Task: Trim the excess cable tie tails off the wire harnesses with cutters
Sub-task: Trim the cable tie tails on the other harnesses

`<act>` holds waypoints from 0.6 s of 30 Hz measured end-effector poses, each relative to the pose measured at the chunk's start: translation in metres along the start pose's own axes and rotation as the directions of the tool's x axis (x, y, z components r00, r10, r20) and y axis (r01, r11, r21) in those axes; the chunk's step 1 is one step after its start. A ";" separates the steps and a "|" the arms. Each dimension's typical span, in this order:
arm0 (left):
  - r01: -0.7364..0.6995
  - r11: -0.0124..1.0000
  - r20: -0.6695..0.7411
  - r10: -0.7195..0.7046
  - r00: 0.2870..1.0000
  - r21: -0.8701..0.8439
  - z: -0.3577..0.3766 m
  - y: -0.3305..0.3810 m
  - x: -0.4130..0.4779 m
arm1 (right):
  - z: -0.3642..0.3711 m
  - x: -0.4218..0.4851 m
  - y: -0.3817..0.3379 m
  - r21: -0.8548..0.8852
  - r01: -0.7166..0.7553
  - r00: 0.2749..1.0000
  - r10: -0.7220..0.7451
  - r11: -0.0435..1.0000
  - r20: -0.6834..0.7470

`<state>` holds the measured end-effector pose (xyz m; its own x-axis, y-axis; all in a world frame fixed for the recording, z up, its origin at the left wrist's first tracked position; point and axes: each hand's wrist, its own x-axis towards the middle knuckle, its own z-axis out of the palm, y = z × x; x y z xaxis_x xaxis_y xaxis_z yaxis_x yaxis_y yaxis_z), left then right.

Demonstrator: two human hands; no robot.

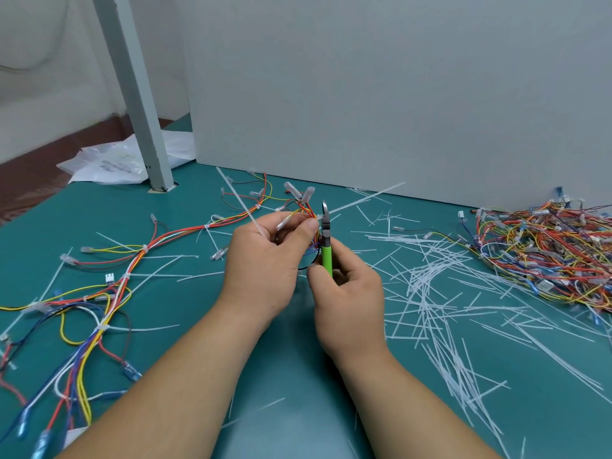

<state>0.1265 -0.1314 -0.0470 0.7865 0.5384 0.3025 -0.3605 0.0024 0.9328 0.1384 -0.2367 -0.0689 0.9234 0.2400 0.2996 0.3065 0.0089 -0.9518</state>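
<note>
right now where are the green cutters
In the head view, the green cutters stand upright at table centre, gripped by the right hand, blades up beside the left hand and the harness it holds.

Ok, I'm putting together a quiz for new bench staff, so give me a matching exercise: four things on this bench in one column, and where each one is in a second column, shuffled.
Things
1. cutters
2. tangled harness pile
3. plastic bag
4. cut tie tails

Places
A. beside the grey post
B. in the right hand
C. scattered flat on the green mat
D. heaped at the far right

Pairs: 1-B, 2-D, 3-A, 4-C
</note>
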 end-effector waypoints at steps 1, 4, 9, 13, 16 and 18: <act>-0.003 1.000 -0.004 0.003 1.000 0.009 0.000 0.000 0.000 | 0.000 0.000 0.000 0.011 -0.002 1.000 0.001 1.000 0.002; -0.017 0.999 -0.014 0.018 1.000 0.037 -0.001 -0.001 -0.001 | 0.001 0.000 0.002 0.022 -0.009 1.000 0.009 1.000 0.005; -0.024 1.000 -0.007 0.024 1.000 0.013 -0.001 -0.001 0.000 | 0.004 0.001 0.003 -0.028 0.015 0.999 -0.017 0.999 -0.044; -0.035 0.999 0.013 0.036 0.999 -0.019 0.001 0.000 -0.002 | 0.002 0.001 0.004 -0.010 0.012 0.999 -0.013 1.000 -0.049; -0.027 0.999 0.017 0.028 0.999 -0.038 0.002 0.001 -0.003 | 0.000 0.001 0.004 0.018 0.010 0.999 -0.009 1.000 -0.044; -0.016 0.999 0.011 0.016 1.000 -0.039 0.003 0.002 -0.003 | 0.001 0.001 0.003 0.033 0.005 0.999 -0.004 0.999 -0.045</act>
<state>0.1249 -0.1356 -0.0459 0.7860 0.5290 0.3200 -0.3921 0.0263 0.9196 0.1399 -0.2359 -0.0712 0.9317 0.1962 0.3057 0.3034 0.0425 -0.9519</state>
